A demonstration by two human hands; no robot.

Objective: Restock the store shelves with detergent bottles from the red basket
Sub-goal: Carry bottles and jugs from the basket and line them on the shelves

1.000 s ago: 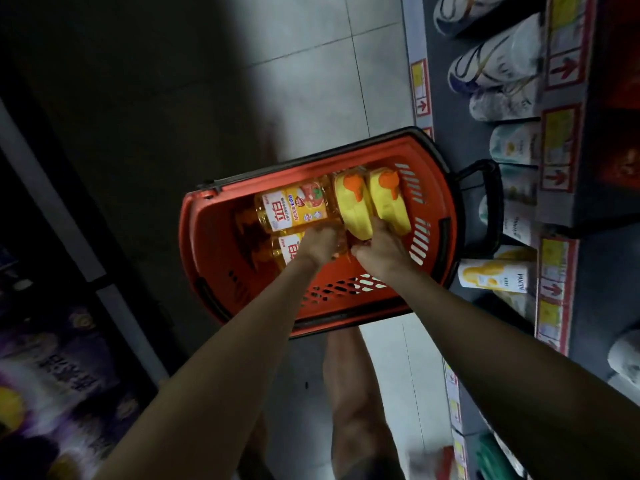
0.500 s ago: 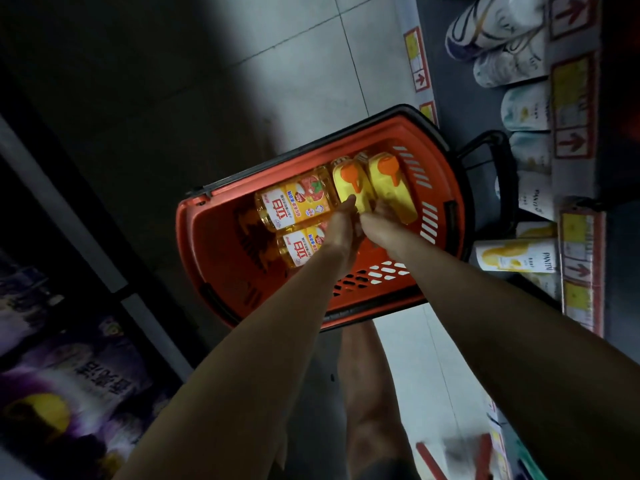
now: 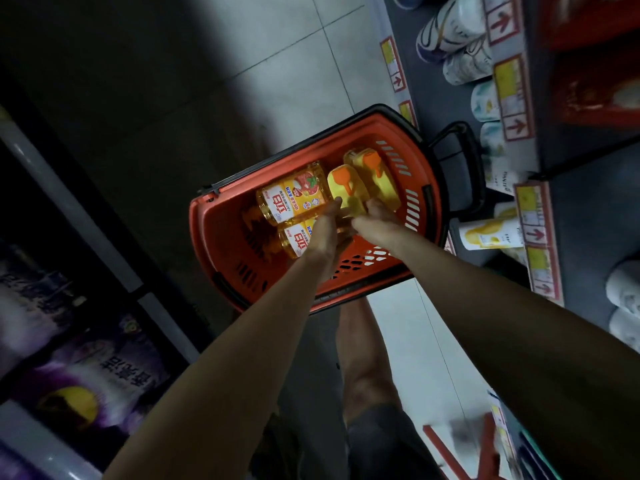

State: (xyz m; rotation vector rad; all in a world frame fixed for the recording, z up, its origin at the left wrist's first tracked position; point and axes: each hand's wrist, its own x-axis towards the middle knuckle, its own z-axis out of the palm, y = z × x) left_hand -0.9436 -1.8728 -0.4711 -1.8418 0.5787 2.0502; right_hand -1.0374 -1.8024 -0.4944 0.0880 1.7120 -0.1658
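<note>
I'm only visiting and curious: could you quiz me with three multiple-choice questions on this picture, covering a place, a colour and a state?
1. Where does the red basket sit? A on a shelf; B on the floor; C on a trolley.
2. What colour are the yellow bottles' caps? A orange; B blue; C white.
3. How are the amber bottles placed? A upright; B hanging; C lying down.
Answers: B, the floor shows all around it; A, both caps show orange; C, their labelled sides face up.
</note>
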